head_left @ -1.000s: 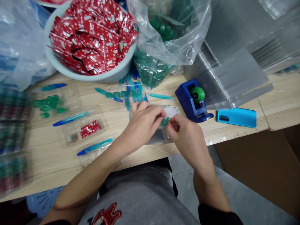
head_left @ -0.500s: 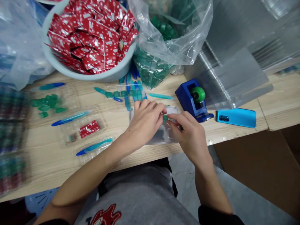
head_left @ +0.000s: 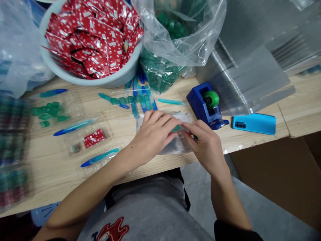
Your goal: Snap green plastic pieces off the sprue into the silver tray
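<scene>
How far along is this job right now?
Looks done: the filled trays stacked at the left edge. In hand: a green piece at the fingertips of the left hand and right hand, over a clear tray. Apparently left: the loose green pieces in an open tray, and the red packets heaped in the bowl.

Your counter [head_left: 52, 170] is pale wood with wavy lines, and a thin seam [head_left: 283, 117] crosses it near the right end. Past the front edge, you have a gray floor [head_left: 200, 190], a brown box [head_left: 278, 174] lower right, and something blue [head_left: 43, 213] lower left. It is darker under your counter.
</scene>
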Demonstrator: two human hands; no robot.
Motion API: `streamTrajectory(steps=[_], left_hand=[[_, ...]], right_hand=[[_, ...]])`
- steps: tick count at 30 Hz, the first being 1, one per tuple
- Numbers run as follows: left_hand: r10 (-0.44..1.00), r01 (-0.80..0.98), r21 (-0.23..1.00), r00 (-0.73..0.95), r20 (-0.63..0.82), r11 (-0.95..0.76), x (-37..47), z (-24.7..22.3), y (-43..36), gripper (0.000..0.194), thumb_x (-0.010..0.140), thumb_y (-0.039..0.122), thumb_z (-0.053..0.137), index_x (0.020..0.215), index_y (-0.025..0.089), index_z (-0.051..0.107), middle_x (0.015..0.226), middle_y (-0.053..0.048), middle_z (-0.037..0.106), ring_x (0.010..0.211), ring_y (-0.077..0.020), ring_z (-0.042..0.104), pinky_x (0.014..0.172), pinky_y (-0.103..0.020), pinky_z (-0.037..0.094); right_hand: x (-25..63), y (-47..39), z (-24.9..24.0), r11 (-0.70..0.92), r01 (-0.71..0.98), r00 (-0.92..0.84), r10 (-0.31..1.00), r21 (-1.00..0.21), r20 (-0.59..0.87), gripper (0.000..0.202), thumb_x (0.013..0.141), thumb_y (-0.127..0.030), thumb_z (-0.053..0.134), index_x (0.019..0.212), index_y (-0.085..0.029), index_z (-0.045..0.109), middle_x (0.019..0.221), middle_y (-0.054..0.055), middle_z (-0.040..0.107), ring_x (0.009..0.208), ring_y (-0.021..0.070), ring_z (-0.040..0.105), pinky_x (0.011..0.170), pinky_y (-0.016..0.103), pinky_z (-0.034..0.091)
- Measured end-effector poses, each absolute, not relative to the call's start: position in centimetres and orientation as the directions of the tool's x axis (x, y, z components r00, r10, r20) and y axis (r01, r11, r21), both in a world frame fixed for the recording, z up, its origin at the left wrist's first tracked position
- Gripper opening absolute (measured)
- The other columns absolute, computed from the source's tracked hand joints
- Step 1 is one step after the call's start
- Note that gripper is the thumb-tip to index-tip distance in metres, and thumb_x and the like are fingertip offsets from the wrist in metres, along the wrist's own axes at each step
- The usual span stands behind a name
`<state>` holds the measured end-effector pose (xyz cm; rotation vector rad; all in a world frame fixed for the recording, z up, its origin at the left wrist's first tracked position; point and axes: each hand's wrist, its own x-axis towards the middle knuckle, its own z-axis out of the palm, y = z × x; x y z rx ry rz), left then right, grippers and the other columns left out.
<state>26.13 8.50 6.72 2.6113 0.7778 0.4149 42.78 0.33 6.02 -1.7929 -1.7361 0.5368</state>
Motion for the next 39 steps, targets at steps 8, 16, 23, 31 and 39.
streamTrajectory(steps=[8,16,23,31,39], left_hand=[[0.540,0.487,0.297,0.831,0.130,-0.821,26.6,6.5,8.6,0.011,0.093,0.019,0.057,0.100,0.019,0.065,0.090,-0.007,0.068,0.090,-0.0278,0.054,0.088,-0.046,0.034],[0.567,0.468,0.415,0.810,0.151,-0.780,26.2,7.0,8.6,0.027,0.094,0.025,0.058,0.121,0.020,0.057,0.109,-0.008,0.067,0.101,-0.0254,0.056,0.087,-0.039,0.039],[0.586,0.272,0.662,0.748,0.310,-0.698,26.6,7.9,8.3,0.012,0.096,0.020,0.055,0.106,0.020,0.061,0.109,-0.004,0.068,0.103,-0.0185,0.059,0.091,-0.033,0.041],[0.615,0.312,0.677,0.743,0.264,-0.666,26.4,7.4,8.3,0.011,0.096,0.023,0.055,0.104,0.021,0.063,0.102,-0.003,0.072,0.098,-0.0193,0.061,0.088,-0.035,0.043],[0.669,0.254,0.790,0.701,0.248,-0.558,26.6,8.9,8.0,0.006,0.094,0.018,0.058,0.089,0.021,0.055,0.093,0.000,0.065,0.092,-0.0143,0.059,0.085,-0.030,0.043]], right_hand=[[45.0,-0.2,6.7,-0.086,0.369,0.280,0.960,-0.925,0.023,0.038,0.084,-0.011,0.052,0.119,-0.023,0.058,0.109,0.006,0.063,0.097,0.0169,0.064,0.082,0.032,0.056],[44.0,-0.7,7.3,-0.085,0.017,0.251,0.965,-0.996,-0.078,0.029,0.087,-0.018,0.064,0.112,-0.026,0.051,0.110,0.003,0.070,0.108,0.0177,0.068,0.096,0.037,0.058],[44.0,-0.8,7.3,-0.035,0.099,0.246,0.969,-0.995,-0.010,0.014,0.086,-0.018,0.066,0.100,-0.023,0.065,0.111,0.004,0.069,0.092,0.0143,0.069,0.079,0.029,0.060],[44.8,-0.4,7.6,-0.170,0.072,0.154,0.975,-0.983,-0.158,0.017,0.087,-0.023,0.067,0.104,-0.020,0.070,0.076,0.000,0.071,0.067,0.0116,0.067,0.065,0.026,0.058],[43.2,-0.7,7.9,0.004,-0.068,0.099,0.995,-0.998,-0.003,0.032,0.085,-0.016,0.070,0.114,-0.029,0.068,0.101,0.000,0.071,0.074,0.0103,0.071,0.067,0.024,0.060]])
